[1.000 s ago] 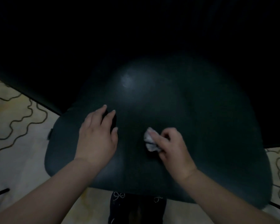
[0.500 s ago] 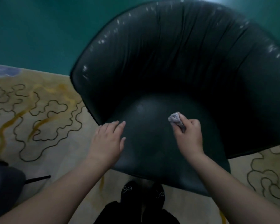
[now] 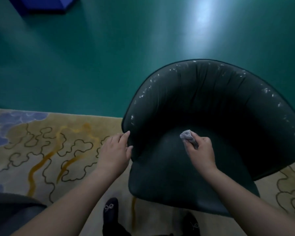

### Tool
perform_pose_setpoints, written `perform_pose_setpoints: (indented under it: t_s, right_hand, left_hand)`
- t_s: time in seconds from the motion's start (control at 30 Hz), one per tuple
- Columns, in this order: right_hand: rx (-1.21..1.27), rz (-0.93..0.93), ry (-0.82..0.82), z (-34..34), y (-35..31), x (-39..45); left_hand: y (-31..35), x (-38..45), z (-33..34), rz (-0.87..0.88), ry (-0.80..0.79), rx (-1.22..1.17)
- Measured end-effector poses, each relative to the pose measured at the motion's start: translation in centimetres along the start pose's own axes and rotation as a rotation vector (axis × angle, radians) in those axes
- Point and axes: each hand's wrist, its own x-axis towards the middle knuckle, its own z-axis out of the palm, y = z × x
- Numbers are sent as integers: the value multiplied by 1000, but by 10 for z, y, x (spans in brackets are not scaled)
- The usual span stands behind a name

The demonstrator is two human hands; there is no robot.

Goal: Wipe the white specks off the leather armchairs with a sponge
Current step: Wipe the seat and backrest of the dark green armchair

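A dark leather armchair with a curved back fills the right half of the view. White specks dot the rim of its back, on the left, the top and the right side. My right hand grips a crumpled grey sponge above the seat cushion, close to where the seat meets the back. My left hand rests with straight fingers on the left front end of the chair's back.
The chair stands on a beige rug with dark wavy lines and yellow streaks. Beyond it lies a green floor. A dark rounded seat shows at the bottom left. My dark shoes are below the chair's front edge.
The view has pulled back and lifted, showing the whole chair back. My left hand slid from the seat to the chair's left edge. My right hand moved with the sponge toward the back.
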Motion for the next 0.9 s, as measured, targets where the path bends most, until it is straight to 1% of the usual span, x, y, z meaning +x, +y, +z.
perform_pose_setpoints:
  t_s: [0.13,0.3,0.37,0.47,0.6,0.7,0.9]
  right_hand:
    - [62,45,49,40,-39,-3]
    - [111,75,256,81,-81,-21]
    - [102,106,293,90,-89,-23]
    - [79,174,307,97,-96,-21]
    - [98,181,315,99,-93,-3]
    - [140,196,292,106,-86,20]
    - [194,261,358,125,-83,40]
  left_hand:
    - [-55,31,-24,45,-35,-68]
    - [-112,71,-48,176,-76,-75]
    - [-123,88,-53,219,-82,-68]
    - [-128,112,-56,270,-99,-78]
    - [-124,138,-53,304,-117,-113]
    - [-120,156,-48,315,-98,-102]
    - [-112,180,-35,336,-168,-106]
